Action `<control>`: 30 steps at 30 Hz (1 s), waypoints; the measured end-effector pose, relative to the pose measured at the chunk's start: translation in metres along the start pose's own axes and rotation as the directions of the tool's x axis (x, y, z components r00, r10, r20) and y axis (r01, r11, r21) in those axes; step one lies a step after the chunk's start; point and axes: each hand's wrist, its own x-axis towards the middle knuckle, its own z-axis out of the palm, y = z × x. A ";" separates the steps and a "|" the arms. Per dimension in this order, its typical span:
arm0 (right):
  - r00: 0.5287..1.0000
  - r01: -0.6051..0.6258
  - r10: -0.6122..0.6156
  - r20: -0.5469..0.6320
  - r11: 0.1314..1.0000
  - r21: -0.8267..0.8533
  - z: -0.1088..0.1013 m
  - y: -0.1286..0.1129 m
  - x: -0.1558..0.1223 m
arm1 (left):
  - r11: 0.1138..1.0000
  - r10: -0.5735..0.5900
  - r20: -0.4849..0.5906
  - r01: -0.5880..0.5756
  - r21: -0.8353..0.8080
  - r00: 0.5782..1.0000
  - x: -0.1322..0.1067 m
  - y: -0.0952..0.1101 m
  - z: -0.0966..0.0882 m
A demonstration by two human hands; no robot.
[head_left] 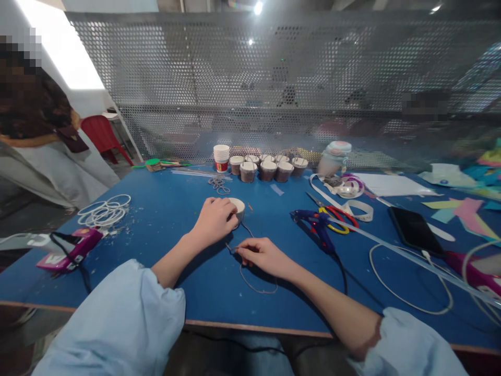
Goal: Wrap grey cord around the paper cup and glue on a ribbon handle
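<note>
Blue table [164,193], paper cups [268,168], scissors [332,216], phone [415,230], white rings [105,210], wire loop [258,292]

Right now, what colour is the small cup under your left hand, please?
The cup is white; head view.

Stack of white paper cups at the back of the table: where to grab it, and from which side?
Around the side wall of the stack of paper cups, from the front-left. It stands upright, and filled cups crowd its right side; nothing stands close on its left.

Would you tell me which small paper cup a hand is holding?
The lone cup under the left hand; the other cups stand clustered, untouched, by the mesh screen.
</note>
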 end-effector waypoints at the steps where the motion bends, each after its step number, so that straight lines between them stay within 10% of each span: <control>1: 1.000 -0.002 0.002 0.000 1.000 0.002 0.000 0.000 0.000 | 1.000 -0.014 0.012 0.014 -0.006 1.000 0.000 -0.001 -0.001; 10: 0.990 0.053 -0.035 -0.135 0.990 0.132 -0.013 -0.019 -0.007 | 0.995 -0.098 0.099 0.098 0.004 0.990 0.001 -0.010 -0.011; 16: 0.761 0.082 -0.183 -0.623 0.979 -0.188 -0.040 -0.007 0.003 | 0.955 -0.218 0.088 0.231 -0.186 0.972 0.002 -0.026 -0.012; 22: 0.747 -0.106 -0.290 -0.599 0.837 -0.536 -0.052 0.021 0.012 | 0.900 -0.284 0.052 0.285 -0.331 0.957 0.002 -0.032 -0.016; 27: 0.624 0.047 -0.495 -0.605 0.796 -0.603 -0.046 -0.001 0.001 | 0.847 -0.346 0.028 0.325 -0.420 0.938 0.000 -0.030 -0.021; 30: 0.685 0.156 -0.446 -0.576 0.862 -0.482 -0.037 -0.018 0.001 | 0.768 -0.372 0.068 0.349 -0.537 0.926 -0.001 -0.029 -0.021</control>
